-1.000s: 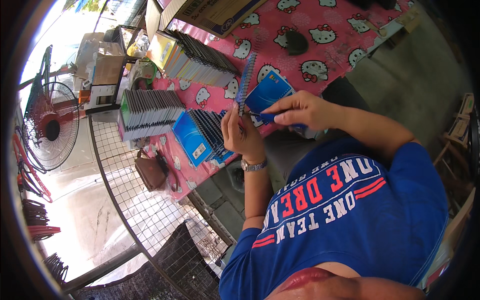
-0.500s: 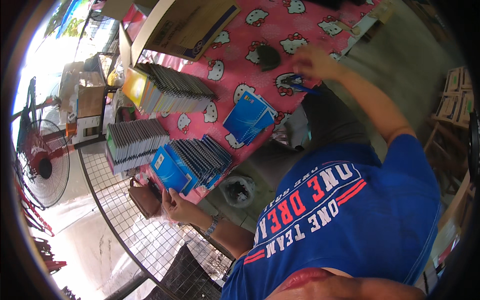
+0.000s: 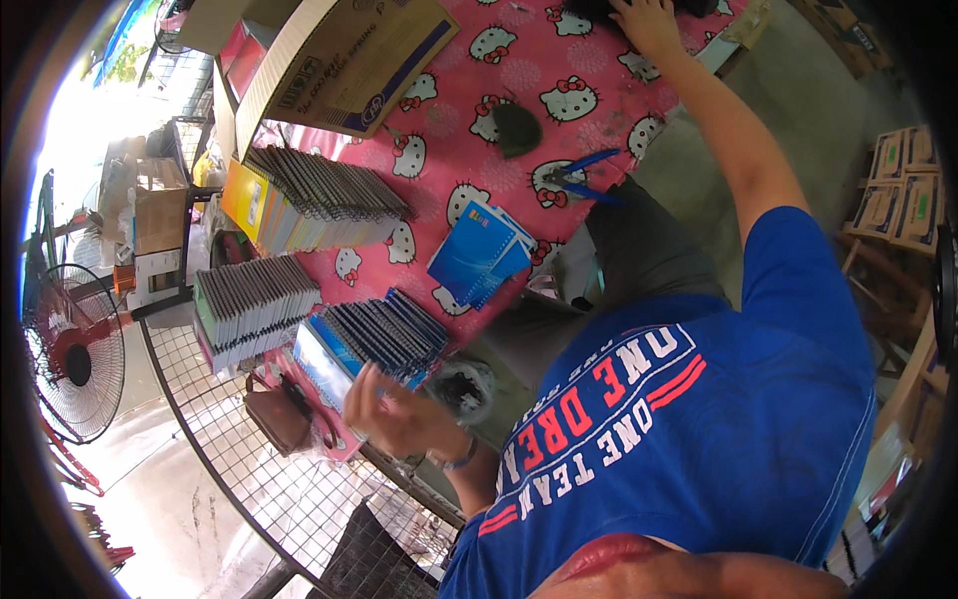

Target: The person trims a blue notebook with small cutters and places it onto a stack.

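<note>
My left hand (image 3: pixel 399 414) hovers at the near end of a row of spiral-bound blue notebooks (image 3: pixel 374 334), its fingers loosely bent and apart, with nothing visible in them. At the far edge of the table my right hand (image 3: pixel 649 25) reaches out, fingers spread against a black object (image 3: pixel 596 8) that the picture's edge cuts off; its kind does not show. Blue-handled pliers (image 3: pixel 579 178) lie between that arm and a few loose blue notebooks (image 3: pixel 481 252). Beyond the pliers rests a dark rounded pad-like piece (image 3: pixel 517 132).
A pink patterned cloth (image 3: pixel 454 150) covers the table. Yellow spiral notebooks (image 3: pixel 309 205) and grey-edged ones (image 3: pixel 254 299) stand in rows on the left, behind them an open cardboard box (image 3: pixel 364 65). A brown bag (image 3: pixel 277 419), wire mesh (image 3: pixel 239 429) and a fan (image 3: pixel 75 349) are further left.
My right hand has moved from beside the pliers to the black object at the far edge. My left hand has left the corner of the blue notebooks and shifted right, toward me.
</note>
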Tool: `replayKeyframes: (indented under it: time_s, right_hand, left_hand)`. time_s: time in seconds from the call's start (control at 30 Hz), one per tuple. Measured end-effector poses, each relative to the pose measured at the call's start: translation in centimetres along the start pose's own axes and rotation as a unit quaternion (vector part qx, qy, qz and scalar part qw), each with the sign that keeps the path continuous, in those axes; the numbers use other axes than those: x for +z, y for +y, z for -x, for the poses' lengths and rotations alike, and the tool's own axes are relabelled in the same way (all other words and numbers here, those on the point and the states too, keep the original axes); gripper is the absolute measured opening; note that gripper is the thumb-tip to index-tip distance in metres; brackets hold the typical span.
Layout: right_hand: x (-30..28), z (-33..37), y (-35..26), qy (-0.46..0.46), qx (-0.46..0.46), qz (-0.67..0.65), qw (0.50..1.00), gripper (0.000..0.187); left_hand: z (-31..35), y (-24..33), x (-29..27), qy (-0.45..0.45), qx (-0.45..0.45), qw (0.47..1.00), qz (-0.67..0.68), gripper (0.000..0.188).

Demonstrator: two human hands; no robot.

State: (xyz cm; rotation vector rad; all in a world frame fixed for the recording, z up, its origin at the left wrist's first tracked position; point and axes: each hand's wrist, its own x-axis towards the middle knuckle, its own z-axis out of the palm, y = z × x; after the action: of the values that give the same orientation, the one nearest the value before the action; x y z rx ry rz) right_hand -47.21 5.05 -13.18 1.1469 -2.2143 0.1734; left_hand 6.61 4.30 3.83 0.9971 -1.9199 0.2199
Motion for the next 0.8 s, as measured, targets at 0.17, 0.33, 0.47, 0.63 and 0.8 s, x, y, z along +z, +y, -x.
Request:
replayKeyframes:
  time_s: [0.17, 0.33, 0.47, 0.63, 0.8]
  right_hand:
    - [-0.4, -1.0, -0.3, -0.036, -0.008, -0.064, 0.997, 0.021]
    - [0.5, -4.7, 1.3, -0.071, 0.055, -0.198, 0.976, 0.010]
    - [-1.5, -4.4, -3.2, -0.025, -0.055, -0.217, 0.974, 0.016]
    - [-1.7, -0.6, -6.1, -0.097, -0.123, -0.198, 0.967, 0.024]
    - [-9.9, 4.8, -13.6, -0.145, -0.095, -0.499, 0.849, 0.031]
  left_hand:
    - [2.7, 1.5, 7.6, -0.235, 0.090, 0.955, 0.159, 0.020]
    - [5.4, 0.8, 12.0, -0.338, 0.082, 0.931, 0.108, 0.034]
    - [6.1, -0.2, 11.7, -0.393, 0.094, 0.912, 0.076, 0.040]
    - [6.9, 0.2, 10.3, -0.398, 0.145, 0.904, 0.051, 0.041]
    - [6.7, -1.8, 9.2, -0.399, 0.150, 0.901, 0.080, 0.039]
